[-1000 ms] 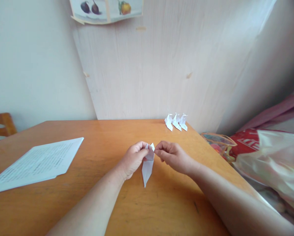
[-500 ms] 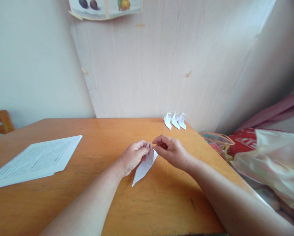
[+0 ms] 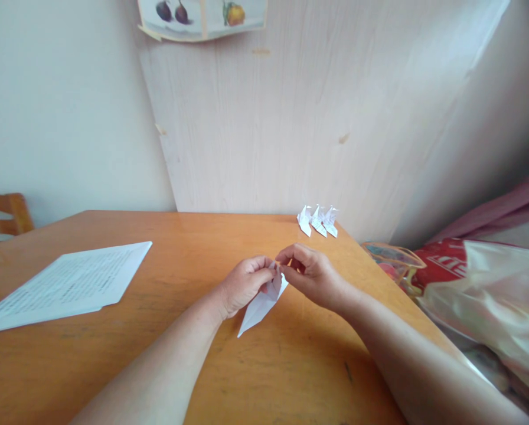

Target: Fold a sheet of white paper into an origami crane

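A half-folded white paper piece [image 3: 259,307] lies with its long point toward me on the orange wooden table [image 3: 180,360]. My left hand [image 3: 242,284] pinches its upper end with closed fingers. My right hand [image 3: 311,276] meets it from the right, thumb and forefinger pinched on the same upper tip. Three finished small folded paper figures [image 3: 317,220] stand in a row at the table's far right corner, apart from both hands.
A printed white sheet [image 3: 65,283] lies flat on the table's left side. A pale wooden panel [image 3: 291,118] leans behind the table. Plastic bags [image 3: 481,289] sit off the right edge. A wooden chair back [image 3: 3,212] shows at far left.
The paper piece's long point has swung from straight down toward the lower left. Both hands have closed in on its upper tip.
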The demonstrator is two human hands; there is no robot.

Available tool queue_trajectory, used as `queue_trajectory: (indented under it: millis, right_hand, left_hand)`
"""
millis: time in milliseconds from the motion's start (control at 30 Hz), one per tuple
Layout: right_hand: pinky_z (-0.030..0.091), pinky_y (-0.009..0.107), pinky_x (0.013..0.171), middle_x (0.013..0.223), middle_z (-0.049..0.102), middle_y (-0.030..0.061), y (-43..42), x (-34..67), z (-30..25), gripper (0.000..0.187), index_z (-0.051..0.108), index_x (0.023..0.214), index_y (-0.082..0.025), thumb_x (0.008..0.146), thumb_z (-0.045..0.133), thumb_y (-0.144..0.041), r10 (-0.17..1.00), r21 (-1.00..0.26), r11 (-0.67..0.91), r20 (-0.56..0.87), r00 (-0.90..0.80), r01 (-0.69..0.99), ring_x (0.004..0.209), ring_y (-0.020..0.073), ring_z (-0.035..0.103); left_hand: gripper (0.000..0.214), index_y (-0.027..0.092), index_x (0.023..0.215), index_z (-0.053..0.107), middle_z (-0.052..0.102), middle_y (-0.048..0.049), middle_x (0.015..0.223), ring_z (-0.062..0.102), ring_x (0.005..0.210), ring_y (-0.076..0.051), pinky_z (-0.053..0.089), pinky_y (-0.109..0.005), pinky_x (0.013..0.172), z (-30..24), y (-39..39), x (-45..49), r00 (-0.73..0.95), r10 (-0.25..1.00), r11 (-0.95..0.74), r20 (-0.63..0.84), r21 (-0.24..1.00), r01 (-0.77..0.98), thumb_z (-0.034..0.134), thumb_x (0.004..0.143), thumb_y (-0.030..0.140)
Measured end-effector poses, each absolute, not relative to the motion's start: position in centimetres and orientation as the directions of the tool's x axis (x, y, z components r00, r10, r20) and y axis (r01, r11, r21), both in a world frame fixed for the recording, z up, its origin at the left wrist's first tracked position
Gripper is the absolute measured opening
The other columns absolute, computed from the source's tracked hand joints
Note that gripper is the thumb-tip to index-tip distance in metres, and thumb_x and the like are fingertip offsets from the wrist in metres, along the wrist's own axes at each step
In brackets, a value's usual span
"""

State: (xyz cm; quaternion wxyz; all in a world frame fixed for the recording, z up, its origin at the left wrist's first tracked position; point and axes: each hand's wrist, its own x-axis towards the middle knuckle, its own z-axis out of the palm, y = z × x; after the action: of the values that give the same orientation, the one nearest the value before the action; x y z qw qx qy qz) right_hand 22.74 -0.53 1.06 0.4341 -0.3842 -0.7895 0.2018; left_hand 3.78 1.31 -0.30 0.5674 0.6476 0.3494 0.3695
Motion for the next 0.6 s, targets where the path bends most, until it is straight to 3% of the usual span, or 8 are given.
queue_trajectory:
  millis: [300, 600]
  right_hand:
    - [0.039, 0.023, 0.056, 0.074, 0.06, -0.0025, -0.66, 22.71, 1.21, 0.002, 0.06, 0.089, -0.021, 0.087, 0.06, -0.021, 0.844, -0.745, 0.532, 0.434, -0.313, 0.403, 0.065, 0.0115, 0.052]
    - [0.04, 0.023, 0.058, 0.076, 0.06, -0.0021, -0.99, 22.59, 1.31, 0.004, 0.061, 0.088, -0.02, 0.086, 0.059, -0.017, 0.823, -0.732, 0.565, 0.469, -0.32, 0.38, 0.067, 0.0114, 0.053]
  left_hand:
    - [0.012, 0.016, 0.08, 0.061, 0.058, 0.0017, 0.073, 0.052, 0.067, -0.012, 0.04, -0.027, 0.065, -0.24, 1.19, 3.77, 0.494, 0.867, -0.092, 0.062, 0.995, 0.035, 0.061, 0.083, 0.028]
    - [0.011, 0.016, 0.08, 0.062, 0.058, 0.0009, 0.073, 0.053, 0.069, -0.013, 0.04, -0.027, 0.066, -0.27, 1.27, 3.71, 0.493, 0.867, -0.105, 0.066, 0.993, 0.051, 0.059, 0.082, 0.026]
